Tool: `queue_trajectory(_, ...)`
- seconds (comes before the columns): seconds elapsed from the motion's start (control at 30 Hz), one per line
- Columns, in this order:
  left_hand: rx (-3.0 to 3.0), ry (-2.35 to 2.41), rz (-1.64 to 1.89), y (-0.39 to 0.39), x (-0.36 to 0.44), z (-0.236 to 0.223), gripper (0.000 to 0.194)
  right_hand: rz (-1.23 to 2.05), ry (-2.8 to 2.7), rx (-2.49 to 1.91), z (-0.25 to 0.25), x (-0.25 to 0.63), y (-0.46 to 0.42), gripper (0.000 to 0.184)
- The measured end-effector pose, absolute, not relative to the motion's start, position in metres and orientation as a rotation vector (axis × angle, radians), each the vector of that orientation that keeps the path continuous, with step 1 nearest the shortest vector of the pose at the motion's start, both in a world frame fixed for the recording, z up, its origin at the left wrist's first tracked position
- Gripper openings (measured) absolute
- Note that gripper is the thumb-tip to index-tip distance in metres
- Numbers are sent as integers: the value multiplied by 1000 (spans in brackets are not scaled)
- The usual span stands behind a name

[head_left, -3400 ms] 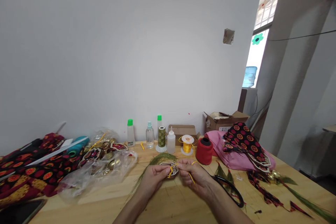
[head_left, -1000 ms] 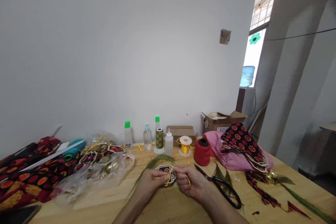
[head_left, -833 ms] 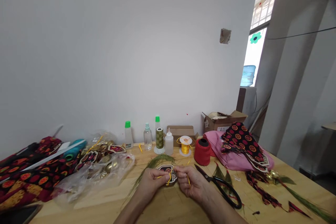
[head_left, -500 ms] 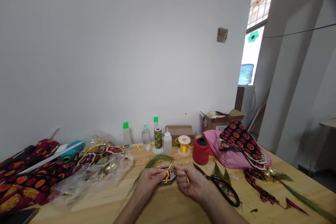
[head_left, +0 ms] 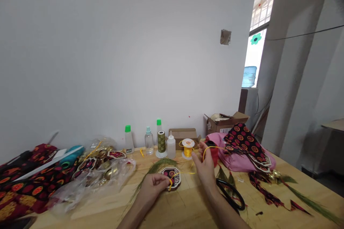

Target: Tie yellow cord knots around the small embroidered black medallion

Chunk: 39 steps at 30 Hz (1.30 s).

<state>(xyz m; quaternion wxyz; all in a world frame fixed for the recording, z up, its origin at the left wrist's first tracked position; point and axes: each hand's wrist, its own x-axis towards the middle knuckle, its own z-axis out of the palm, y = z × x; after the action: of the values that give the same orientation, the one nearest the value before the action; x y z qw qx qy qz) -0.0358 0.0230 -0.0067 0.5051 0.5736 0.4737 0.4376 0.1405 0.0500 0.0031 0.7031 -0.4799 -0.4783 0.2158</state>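
Observation:
My left hand (head_left: 156, 185) pinches a piece of yellow cord (head_left: 170, 184) at the lower left of an ornament. This ornament (head_left: 174, 179) is an eight-sided dark plaque with a pale fretwork border, lying on the wooden table. From there the cord runs thin to the right. My right hand (head_left: 206, 164) is raised in front of the red thread cone (head_left: 213, 154), fingers curled round the cord, whose loose end arcs off to the right. Green tassel strands (head_left: 158, 164) fan out behind the plaque. Black-handled scissors (head_left: 230, 193) lie beside my right forearm, their blades hidden by it.
Along the wall stand a yellow cord spool (head_left: 188, 149), a white squeeze bottle (head_left: 171, 146), a green ribbon roll (head_left: 161, 142) and green-capped bottles (head_left: 129, 141). Plastic bags with golden bells (head_left: 109, 173) lie left. Patterned cloth (head_left: 243, 137) and a cardboard box (head_left: 223, 123) sit at right.
My right hand has moved away from my left, rightward and up, drawing the cord out between them. More of the plaque now shows. My left hand stays nearly in place.

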Motion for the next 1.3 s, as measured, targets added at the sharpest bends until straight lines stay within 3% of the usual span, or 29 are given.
queue_trajectory(0.13, 1366, 1131, 1066, 25, -36, -8, 25, 419, -1639, -1020, 7, 123, 30, 18)
queue_trajectory(0.33, 1408, 1099, 1048, 29, -39, -14, 28, 525, -2006, -1017, -3, 116, 25, 18)
queue_trajectory(0.47, 1397, 1052, 1045, 28, -39, -12, 28, 751, -1864, -1029, -14, 116, 35, 26)
queue_trajectory(0.67, 1363, 1022, 1051, 25, -37, -6, 30, 1108, -1519, -1072, -16, 114, 44, 22)
queue_trajectory(1.07, 1627, 1177, 942, 20, -35, -6, 32, 776, -1622, -1197, -19, 114, 42, 16)
queue_trajectory(1.17, 1672, 1184, 961, 21, -38, -9, 30, 1046, -1465, -1231, -17, 118, 43, 12)
queue_trajectory(1.3, 1580, 1231, 1077, 27, -40, -15, 28, 1834, -1120, -881, -5, 129, 41, 18)
